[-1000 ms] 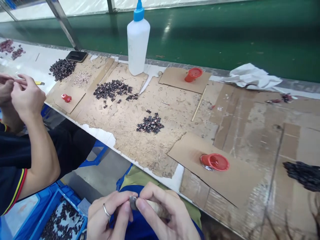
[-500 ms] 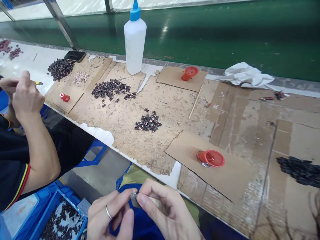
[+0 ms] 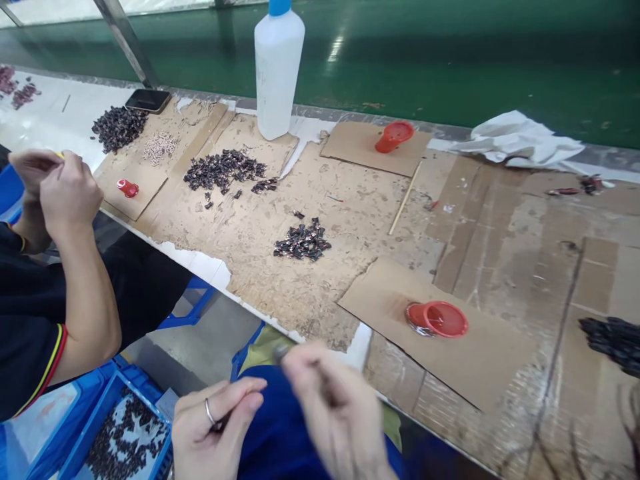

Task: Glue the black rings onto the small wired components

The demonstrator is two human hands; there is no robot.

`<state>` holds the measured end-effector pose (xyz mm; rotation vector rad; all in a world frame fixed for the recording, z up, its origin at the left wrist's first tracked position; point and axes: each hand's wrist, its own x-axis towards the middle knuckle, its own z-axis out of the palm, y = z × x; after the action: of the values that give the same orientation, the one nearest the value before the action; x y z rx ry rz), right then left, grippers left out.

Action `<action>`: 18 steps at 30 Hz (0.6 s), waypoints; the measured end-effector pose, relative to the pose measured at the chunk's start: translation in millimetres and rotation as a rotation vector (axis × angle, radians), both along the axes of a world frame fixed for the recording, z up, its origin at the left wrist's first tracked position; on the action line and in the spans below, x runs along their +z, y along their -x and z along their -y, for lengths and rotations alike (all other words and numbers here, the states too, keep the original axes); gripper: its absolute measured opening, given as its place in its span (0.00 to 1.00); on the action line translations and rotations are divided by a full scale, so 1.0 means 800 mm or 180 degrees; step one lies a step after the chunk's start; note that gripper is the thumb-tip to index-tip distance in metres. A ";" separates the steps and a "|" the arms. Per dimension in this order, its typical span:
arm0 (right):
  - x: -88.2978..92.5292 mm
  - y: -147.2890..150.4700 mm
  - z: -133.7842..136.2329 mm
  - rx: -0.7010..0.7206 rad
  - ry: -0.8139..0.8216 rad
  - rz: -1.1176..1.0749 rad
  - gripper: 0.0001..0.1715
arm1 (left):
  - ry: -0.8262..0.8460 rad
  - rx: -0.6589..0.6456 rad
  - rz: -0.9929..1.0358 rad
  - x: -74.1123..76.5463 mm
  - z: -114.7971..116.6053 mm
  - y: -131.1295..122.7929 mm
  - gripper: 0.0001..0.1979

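My left hand [image 3: 215,427], with a ring on one finger, is held low in front of the table edge, thumb and fingertips close together. Whatever it may hold is hidden. To its right, my right hand [image 3: 335,413] is blurred by motion and closed, with a small dark grey piece [image 3: 281,353] at its fingertips. Beyond my hands, on cardboard, lies a small pile of black pieces with shiny bits [image 3: 303,240]. A red cup of red liquid [image 3: 445,320] lies tilted on a cardboard sheet [image 3: 493,360] to the right.
A white squeeze bottle [image 3: 277,73] stands at the back. Nearby are a larger black pile [image 3: 223,170], a second red cup [image 3: 394,137], a thin stick [image 3: 406,198] and crumpled tissue [image 3: 525,140]. A co-worker's hands [image 3: 60,187] are at the left, above a blue bin [image 3: 163,440].
My hands have come apart. The right hand has moved up from the left, taking the small grey piece with it. The view has shifted slightly.
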<state>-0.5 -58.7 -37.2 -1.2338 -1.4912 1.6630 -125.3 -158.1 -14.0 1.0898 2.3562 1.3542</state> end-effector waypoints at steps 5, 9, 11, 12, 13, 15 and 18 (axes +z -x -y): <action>0.020 0.004 0.000 0.0068 -0.0074 0.0059 0.30 | 0.0243 0.0230 0.0371 0.003 0.004 0.002 0.07; 0.010 0.002 -0.001 0.0905 0.0136 -0.0205 0.24 | 0.0621 0.0015 0.0000 0.009 0.006 -0.003 0.12; 0.005 0.001 -0.005 0.1055 0.0020 -0.0271 0.21 | 0.0607 -0.0123 -0.0048 0.009 0.004 -0.009 0.13; 0.003 0.001 -0.007 0.1052 -0.0026 -0.0247 0.21 | 0.0465 -0.0191 0.0022 0.009 0.002 -0.011 0.13; 0.002 0.001 -0.009 0.1023 -0.0056 -0.0223 0.21 | 0.0292 -0.0241 0.0123 0.007 0.000 -0.014 0.13; 0.001 0.002 -0.011 0.1018 -0.0037 -0.0260 0.21 | 0.0056 -0.0302 0.0298 0.003 -0.003 -0.016 0.14; -0.001 0.003 -0.012 0.1091 0.0031 -0.0457 0.22 | 0.0117 -0.0385 0.0277 -0.004 -0.003 -0.016 0.14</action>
<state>-2.5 -49.1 -37.7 -0.8762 -1.6748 1.9336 -112.6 -155.4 -17.4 1.1199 2.2071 1.2843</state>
